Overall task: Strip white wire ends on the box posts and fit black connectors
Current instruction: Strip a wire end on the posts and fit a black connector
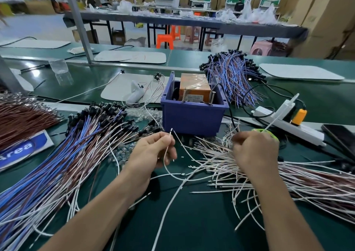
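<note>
My left hand (153, 151) pinches a thin white wire (173, 175) near its upper end, which points up in front of the blue box (192, 114). Two metal posts (212, 97) rise inside the box beside an orange block (195, 87). My right hand (255, 151) is curled over the loose white wire pile (221, 166), gripping wires there; one white wire runs up from it past a green ring (267, 132). Finished blue and brown leads with black connectors (107, 116) lie fanned at left.
A second bundle of blue and brown leads (232, 74) lies behind the box. A white power strip (288, 124) with an orange plug and a dark phone (342, 137) sit at right. Brown wires (23, 116) lie far left. A white tool (134, 95) rests on a mat.
</note>
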Motion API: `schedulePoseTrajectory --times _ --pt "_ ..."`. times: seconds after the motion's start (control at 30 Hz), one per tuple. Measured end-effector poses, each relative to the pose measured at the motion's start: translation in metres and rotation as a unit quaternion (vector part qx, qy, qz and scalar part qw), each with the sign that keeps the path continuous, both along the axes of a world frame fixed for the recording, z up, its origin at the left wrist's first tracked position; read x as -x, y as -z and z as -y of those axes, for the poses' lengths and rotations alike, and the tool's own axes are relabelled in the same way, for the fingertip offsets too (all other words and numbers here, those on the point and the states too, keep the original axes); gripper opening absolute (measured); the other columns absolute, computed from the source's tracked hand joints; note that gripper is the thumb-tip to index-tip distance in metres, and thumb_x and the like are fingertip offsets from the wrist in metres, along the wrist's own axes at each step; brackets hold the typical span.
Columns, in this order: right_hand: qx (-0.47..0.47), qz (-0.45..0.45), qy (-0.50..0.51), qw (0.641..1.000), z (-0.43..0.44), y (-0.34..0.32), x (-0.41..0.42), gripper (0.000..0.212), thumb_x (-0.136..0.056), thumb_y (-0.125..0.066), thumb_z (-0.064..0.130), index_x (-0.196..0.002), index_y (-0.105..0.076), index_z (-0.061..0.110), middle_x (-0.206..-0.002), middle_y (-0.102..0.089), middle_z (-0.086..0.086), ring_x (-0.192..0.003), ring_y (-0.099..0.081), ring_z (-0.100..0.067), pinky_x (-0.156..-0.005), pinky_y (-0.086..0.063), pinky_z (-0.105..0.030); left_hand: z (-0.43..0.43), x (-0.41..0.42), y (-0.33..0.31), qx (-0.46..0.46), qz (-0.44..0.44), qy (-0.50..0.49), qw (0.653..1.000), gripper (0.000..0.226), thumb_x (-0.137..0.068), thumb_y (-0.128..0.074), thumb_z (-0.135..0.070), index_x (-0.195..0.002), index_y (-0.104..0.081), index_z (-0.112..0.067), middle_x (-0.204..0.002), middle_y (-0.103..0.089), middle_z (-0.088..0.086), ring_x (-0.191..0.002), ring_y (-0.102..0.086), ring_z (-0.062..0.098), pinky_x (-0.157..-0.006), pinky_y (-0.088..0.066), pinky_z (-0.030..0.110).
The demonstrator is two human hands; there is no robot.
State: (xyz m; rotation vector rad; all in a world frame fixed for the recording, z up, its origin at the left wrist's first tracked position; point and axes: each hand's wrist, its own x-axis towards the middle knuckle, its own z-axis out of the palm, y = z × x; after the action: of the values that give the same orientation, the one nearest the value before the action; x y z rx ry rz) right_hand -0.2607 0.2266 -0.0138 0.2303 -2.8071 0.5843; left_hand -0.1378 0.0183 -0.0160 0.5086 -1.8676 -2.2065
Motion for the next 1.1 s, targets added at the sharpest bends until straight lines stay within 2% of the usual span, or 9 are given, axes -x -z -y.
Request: schedulePoseTrajectory --times 0.1,0.23,0.37,0.5,0.7,0.87,0.93,1.0,1.1 --pt "-0.009 0.012 -0.004 1.0 0.0 0.002 0.0 0.012 -0.09 -0.07 0.028 -0.092 -0.08 0.033 -0.094 -0.075 -0.004 -0.111 -0.06 -0.031 -0.098 -0.04 -0.041 0.0 0.0 -0.001 0.002 0.0 -0.016 1.0 0.037 -0.102 -0.057 -0.018 -0.071 -0.074 -0.027 -0.063 -0.063 0.001 -0.05 -0.047 0.009 -0.054 -0.035 0.022" --pt "0.063 -0.004 -0.029 0.998 -0.006 -0.003 -0.002 0.009 -0.084 -0.073 0.027 -0.083 -0.082 0.027 -0.07 -0.064 0.005 -0.082 -0.059 -0.025 -0.086 -0.054 -0.041 0.001 0.001 0.001 0.015 -0.004 -0.035 0.999 0.038 -0.098 -0.056 -0.008 -0.075 -0.079 -0.027 -0.062 -0.063 0.0 -0.051 -0.047 0.008 -0.058 -0.034 0.026" --pt "0.008 0.02 -0.053 0.998 -0.007 -0.002 -0.005 0.01 -0.085 -0.072 0.03 -0.08 -0.081 0.029 -0.07 -0.064 0.004 -0.083 -0.059 -0.027 -0.085 -0.052 -0.039 0.002 0.0 0.003 0.038 -0.017 -0.041 0.998 0.036 -0.097 -0.056 -0.005 -0.078 -0.08 -0.025 -0.062 -0.062 0.0 -0.052 -0.047 0.007 -0.059 -0.035 0.026" --pt "0.074 -0.009 -0.045 0.996 -0.006 -0.001 -0.003 0.011 -0.088 -0.07 0.024 -0.082 -0.08 0.022 -0.078 -0.071 -0.002 -0.081 -0.061 -0.027 -0.081 -0.054 -0.04 0.003 0.0 0.004 0.037 -0.033 -0.042 0.998 0.036 -0.098 -0.057 -0.004 -0.079 -0.08 -0.023 -0.062 -0.062 0.001 -0.052 -0.048 0.007 -0.052 -0.039 0.016" --pt "0.195 -0.008 -0.118 0.974 0.004 -0.006 -0.012 0.021 -0.088 -0.072 0.016 -0.07 -0.07 0.025 -0.059 -0.064 0.015 -0.061 -0.06 -0.003 -0.054 -0.038 -0.01 0.003 -0.001 0.006 0.08 -0.061 -0.062 0.993 0.031 -0.097 -0.06 -0.004 -0.078 -0.08 -0.018 -0.055 -0.053 0.001 -0.053 -0.044 0.01 -0.05 -0.037 0.017" --pt "0.197 -0.006 -0.194 0.961 0.014 -0.011 -0.029 0.019 -0.087 -0.07 0.02 -0.07 -0.068 0.028 -0.063 -0.065 0.017 -0.058 -0.059 -0.008 -0.055 -0.04 -0.023 0.003 -0.001 0.006 0.077 -0.091 -0.112 0.987 0.025 -0.096 -0.067 -0.008 -0.08 -0.082 -0.02 -0.053 -0.049 -0.005 -0.048 -0.039 0.005 -0.046 -0.034 0.014" --pt "0.195 0.006 -0.225 0.954 0.016 -0.012 -0.032 0.021 -0.09 -0.069 0.017 -0.073 -0.07 0.029 -0.06 -0.063 0.015 -0.054 -0.056 -0.009 -0.052 -0.037 -0.022 0.003 0.0 0.005 0.07 -0.103 -0.128 0.984 0.022 -0.094 -0.071 -0.01 -0.082 -0.084 -0.023 -0.06 -0.065 -0.004 -0.053 -0.052 0.005 -0.051 -0.044 0.015" --pt "0.211 0.021 -0.253 0.944 0.017 -0.013 -0.034 0.024 -0.09 -0.069 0.013 -0.072 -0.071 0.029 -0.056 -0.062 0.014 -0.048 -0.053 -0.006 -0.048 -0.035 -0.015 0.002 0.002 0.003 0.073 -0.115 -0.127 0.983 0.025 -0.091 -0.074 -0.008 -0.081 -0.085 -0.029 -0.081 -0.079 -0.003 -0.071 -0.069 0.006 -0.069 -0.056 0.016" --pt "0.231 0.036 -0.275 0.932 0.018 -0.014 -0.036 0.026 -0.09 -0.069 0.012 -0.071 -0.072 0.029 -0.052 -0.059 0.012 -0.045 -0.048 -0.005 -0.046 -0.033 -0.012 0.0 0.003 0.001 0.069 -0.125 -0.099 0.985 0.026 -0.088 -0.075 -0.007 -0.083 -0.085 -0.031 -0.092 -0.081 -0.001 -0.088 -0.075 0.006 -0.081 -0.056 0.016"
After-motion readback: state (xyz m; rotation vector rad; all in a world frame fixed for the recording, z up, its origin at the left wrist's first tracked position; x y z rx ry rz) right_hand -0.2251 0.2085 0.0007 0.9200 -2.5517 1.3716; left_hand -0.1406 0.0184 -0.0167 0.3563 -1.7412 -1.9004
